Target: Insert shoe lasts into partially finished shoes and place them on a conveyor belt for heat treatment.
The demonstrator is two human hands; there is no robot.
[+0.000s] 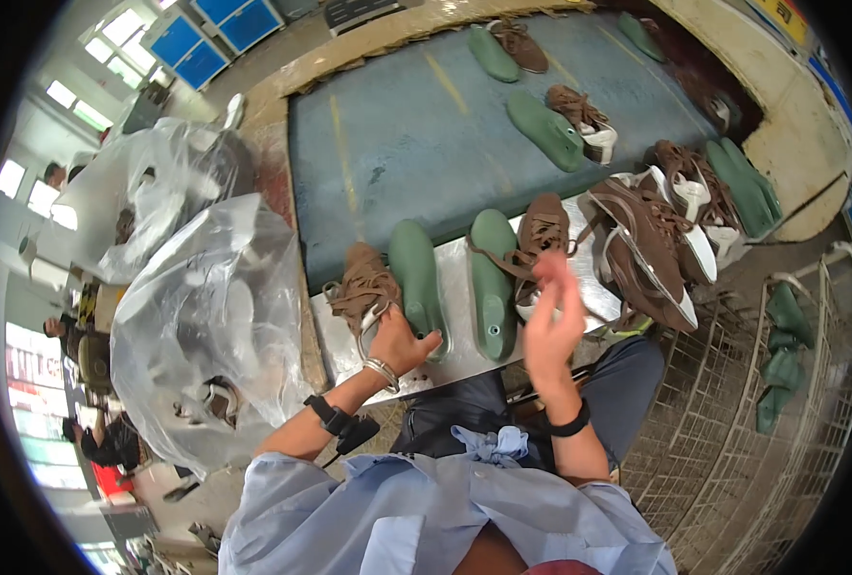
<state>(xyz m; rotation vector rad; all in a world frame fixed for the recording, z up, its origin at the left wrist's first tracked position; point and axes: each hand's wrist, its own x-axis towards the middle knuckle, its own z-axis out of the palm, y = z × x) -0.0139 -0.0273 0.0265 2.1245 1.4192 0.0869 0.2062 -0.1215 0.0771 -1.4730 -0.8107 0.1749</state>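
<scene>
My left hand [399, 347] grips the heel of a brown lace-up shoe [366, 283]. Its thumb reaches to the green shoe last [414, 268] alongside; the other fingers are partly hidden at the shoe's opening. Farther right, a second green last [492, 297] lies beside another brown shoe [545, 222]. Over that shoe my right hand [553, 331] is raised, with blurred fingertips pinched where the brown shoelace [499, 259] strands meet. Both pairs rest on a silvery sheet [454, 287] at the bench's near edge.
Several brown shoes [641, 251] are heaped at the right. More lasts and shoes lie on the blue-grey surface [387, 144]. Clear plastic bags [210, 307] of shoes bulge at the left. A wire rack [704, 412] stands at lower right, holding green lasts [785, 355].
</scene>
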